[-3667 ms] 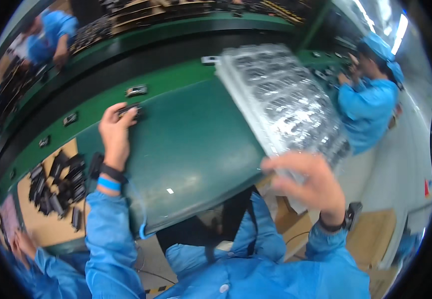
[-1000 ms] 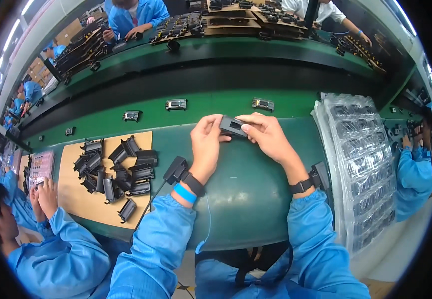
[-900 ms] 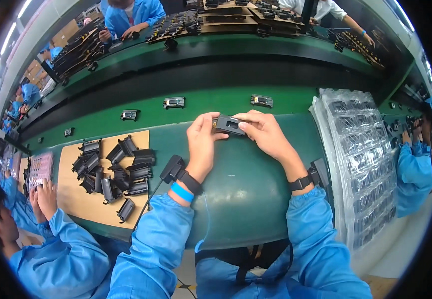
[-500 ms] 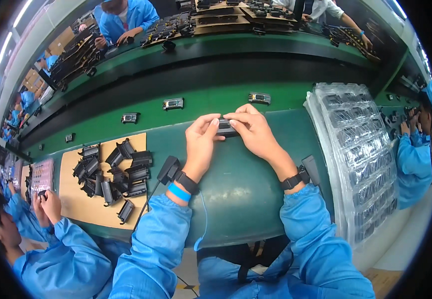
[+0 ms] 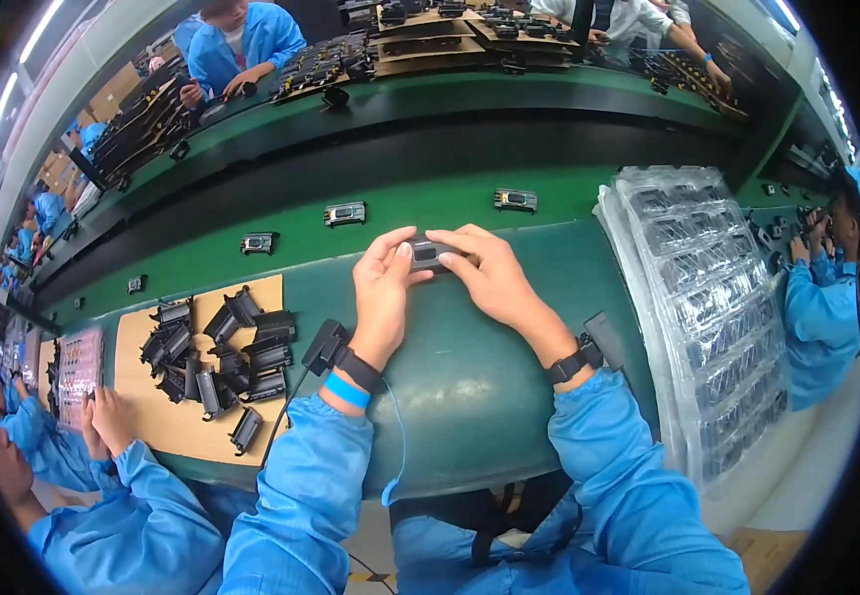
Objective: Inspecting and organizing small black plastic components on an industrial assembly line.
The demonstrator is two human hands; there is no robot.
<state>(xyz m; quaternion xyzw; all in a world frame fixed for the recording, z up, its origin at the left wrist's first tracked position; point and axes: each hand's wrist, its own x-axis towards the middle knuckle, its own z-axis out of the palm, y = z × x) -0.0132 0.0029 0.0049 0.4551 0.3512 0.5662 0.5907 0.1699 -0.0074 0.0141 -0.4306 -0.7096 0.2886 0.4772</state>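
A small black rectangular part (image 5: 427, 254) with a light window in its middle is pinched between both hands over the dark green bench (image 5: 469, 367). My left hand (image 5: 383, 294) grips its left end with thumb and fingers. My right hand (image 5: 489, 270) covers its right end from above. Both forearms are in blue sleeves, with a blue strap and a black band on the left wrist and a black watch on the right.
A brown board (image 5: 167, 421) with several black parts (image 5: 220, 349) lies at left. A stack of clear blister trays (image 5: 712, 297) stands at right. Similar small parts (image 5: 344, 212) ride the green belt beyond. Other workers in blue sit left, right and across.
3.7 s ago my left hand reached to the belt and my right held the clear trays. Now the trays lie at right and both hands hold the small part, almost still.
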